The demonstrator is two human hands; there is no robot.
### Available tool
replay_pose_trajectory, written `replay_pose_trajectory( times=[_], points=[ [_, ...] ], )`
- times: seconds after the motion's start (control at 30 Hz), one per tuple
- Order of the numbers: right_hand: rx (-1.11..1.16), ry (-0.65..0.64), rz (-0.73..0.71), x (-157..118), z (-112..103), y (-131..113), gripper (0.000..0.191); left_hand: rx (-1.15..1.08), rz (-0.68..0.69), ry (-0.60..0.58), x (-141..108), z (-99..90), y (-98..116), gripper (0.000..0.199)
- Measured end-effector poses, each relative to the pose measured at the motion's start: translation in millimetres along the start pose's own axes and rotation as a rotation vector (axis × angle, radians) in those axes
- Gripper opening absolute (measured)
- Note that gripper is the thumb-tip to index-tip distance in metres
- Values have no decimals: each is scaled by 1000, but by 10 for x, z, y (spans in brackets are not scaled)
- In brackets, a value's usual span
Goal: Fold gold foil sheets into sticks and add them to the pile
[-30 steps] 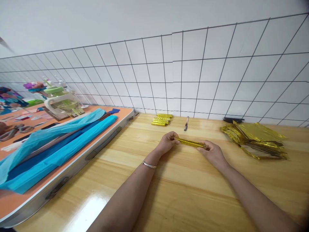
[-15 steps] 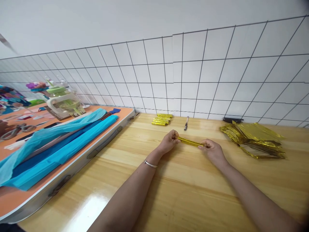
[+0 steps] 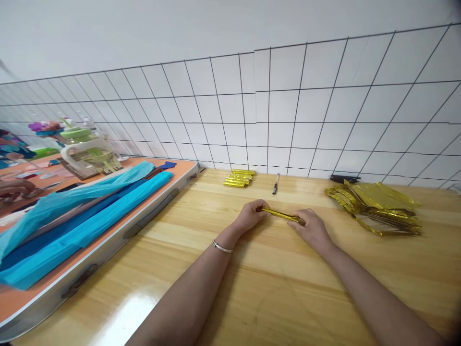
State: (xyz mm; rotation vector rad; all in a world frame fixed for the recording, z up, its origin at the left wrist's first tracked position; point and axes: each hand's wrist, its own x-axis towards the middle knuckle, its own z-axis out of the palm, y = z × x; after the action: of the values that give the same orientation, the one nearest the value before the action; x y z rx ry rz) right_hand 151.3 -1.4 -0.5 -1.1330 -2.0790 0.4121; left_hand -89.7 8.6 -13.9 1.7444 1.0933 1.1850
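Observation:
A narrow strip of shiny gold foil [image 3: 280,214], folded or rolled, is stretched between my two hands just above the wooden table [image 3: 273,288]. My left hand [image 3: 252,215] pinches its left end, and a silvery bangle circles that wrist. The strip's right end is in the closed fingers of my right hand [image 3: 310,226]. Beyond my hands, several gold foil rolls [image 3: 239,179] lie side by side near the wall. A pen [image 3: 276,184] rests to the right of them. To the right of my right hand is a loose stack of gold foil sheets [image 3: 382,211].
An orange-topped table [image 3: 108,257] adjoins on the left. It bears long blue crepe paper [image 3: 108,226], a clear jug with a green lid [image 3: 91,151] and another person's hand [image 3: 18,192]. A black object [image 3: 345,179] sits behind the foil stack, by the gridded wall [image 3: 281,110].
My right hand has shifted slightly left along the strip, and the strip looks narrower. The other person's hand on the left has come further into view. The view has turned slightly.

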Motion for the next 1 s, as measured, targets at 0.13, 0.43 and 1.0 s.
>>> replay_pose_trajectory(
  times=[0.13, 0.43, 1.0],
  points=[
    [-25, 18, -37, -6, -8, -31, 18, 26, 1, 11, -8, 8, 9, 13],
    [-83, 69, -41, 5, 11, 70, 14, 95, 19, 55, -24, 44, 77, 21],
    [-177, 30, -111, -16, 4, -14, 11, 228, 56, 17, -50, 74, 55, 8]
  ],
)
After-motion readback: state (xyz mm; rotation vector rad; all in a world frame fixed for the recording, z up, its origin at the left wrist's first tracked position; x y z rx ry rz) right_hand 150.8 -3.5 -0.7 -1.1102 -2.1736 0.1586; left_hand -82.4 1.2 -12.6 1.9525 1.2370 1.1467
